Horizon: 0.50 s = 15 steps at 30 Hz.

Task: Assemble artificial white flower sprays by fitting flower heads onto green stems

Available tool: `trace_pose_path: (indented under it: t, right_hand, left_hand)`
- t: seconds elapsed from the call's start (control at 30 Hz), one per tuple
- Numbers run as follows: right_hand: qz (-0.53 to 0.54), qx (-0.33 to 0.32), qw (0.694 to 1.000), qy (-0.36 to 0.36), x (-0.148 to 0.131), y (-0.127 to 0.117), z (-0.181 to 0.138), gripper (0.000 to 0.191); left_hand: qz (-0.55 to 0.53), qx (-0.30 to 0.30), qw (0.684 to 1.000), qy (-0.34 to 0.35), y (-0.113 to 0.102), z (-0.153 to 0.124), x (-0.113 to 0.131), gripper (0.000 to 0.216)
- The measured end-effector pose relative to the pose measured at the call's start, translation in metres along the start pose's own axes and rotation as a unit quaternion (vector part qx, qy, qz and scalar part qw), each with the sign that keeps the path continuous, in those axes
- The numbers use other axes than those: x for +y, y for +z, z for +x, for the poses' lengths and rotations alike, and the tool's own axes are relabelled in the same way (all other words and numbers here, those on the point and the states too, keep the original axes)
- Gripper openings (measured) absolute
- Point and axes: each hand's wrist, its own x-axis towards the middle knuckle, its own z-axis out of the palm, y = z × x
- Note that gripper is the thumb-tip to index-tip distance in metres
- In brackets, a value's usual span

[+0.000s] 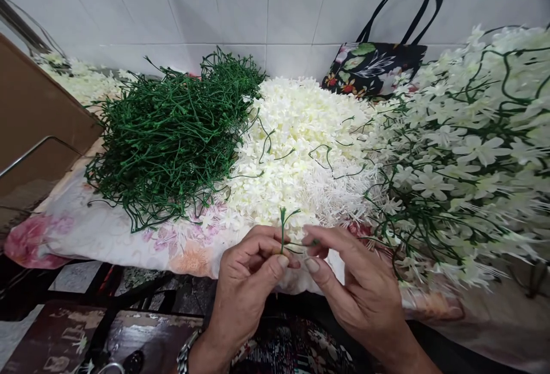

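My left hand (253, 282) pinches a green plastic flower stem (282, 228) between thumb and forefinger, its forked tips pointing up and to the right. Close beside it is my right hand (354, 282), with thumb and forefinger apart around a side branch of that stem; whether they touch it is unclear. Just beyond my hands lies a pile of loose cream artificial blossoms (275, 185), with a few green stems scattered over it. White spiky stamen pieces (344, 191) are heaped at its right side.
A big tangle of green stems (172, 133) covers the table's left part. Assembled white flower sprays (476, 150) are piled at the right. A black floral bag (378, 67) leans on the tiled wall (240, 7). A cardboard box (38, 116) stands far left on the flowered cloth (107, 236).
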Motion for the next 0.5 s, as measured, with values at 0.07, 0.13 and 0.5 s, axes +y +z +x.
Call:
trace_pose_path:
  t: [0.07,0.13,0.5]
  right_hand:
    - [0.040,-0.013,0.999,0.017,-0.002,0.001,0.002,0.022]
    - [0.077,-0.025,0.996,0.034,-0.004,0.001,0.003,0.022]
    - [0.129,-0.121,0.984,0.025,-0.012,0.004,-0.011,0.018]
  left_hand:
    - [-0.023,-0.025,0.999,-0.025,0.002,-0.004,0.000,0.010]
    - [-0.005,-0.044,0.998,-0.042,0.004,-0.008,0.001,0.011]
    - [0.235,-0.048,0.971,0.018,-0.001,-0.029,0.003,0.014]
